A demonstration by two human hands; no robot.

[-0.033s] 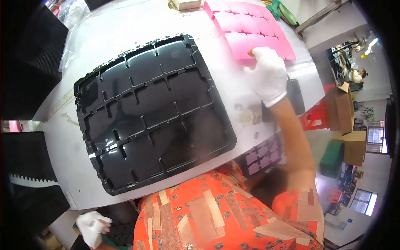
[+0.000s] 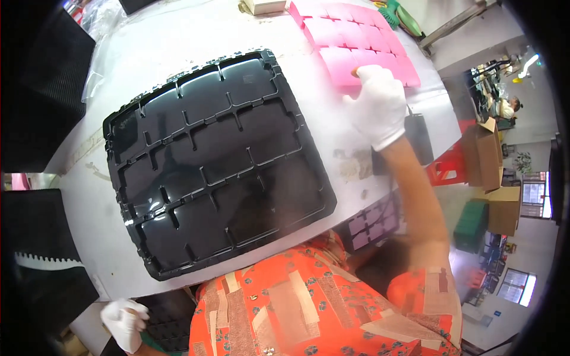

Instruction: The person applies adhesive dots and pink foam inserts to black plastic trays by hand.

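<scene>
My right hand (image 2: 380, 107), in a white glove with a bare fingertip, lies at the near edge of the pink slotted sheets (image 2: 350, 35). Its thumb stands apart from the fingers and no held thing shows. My left hand (image 2: 123, 325), also gloved, hangs below the table's front edge at the lower left. Its fingers are loosely curled, with nothing visible in them. Between the hands, a large black plastic tray (image 2: 205, 234) with several shallow compartments and raised ribs lies on the white table (image 2: 314, 107). The compartments appear bare.
A dark flat object (image 2: 418, 139) lies by my right wrist. Black corrugated pieces (image 2: 50, 77) stand at the far left. Below the table edge is a purple gridded piece (image 2: 374, 222). Cardboard boxes (image 2: 482, 154) and a red stool (image 2: 446, 169) are at the right; a person sits farther back.
My right hand has shifted slightly left and down along the pink sheets' edge. My left hand has moved slightly left. The black tray lies in the same place on the table.
</scene>
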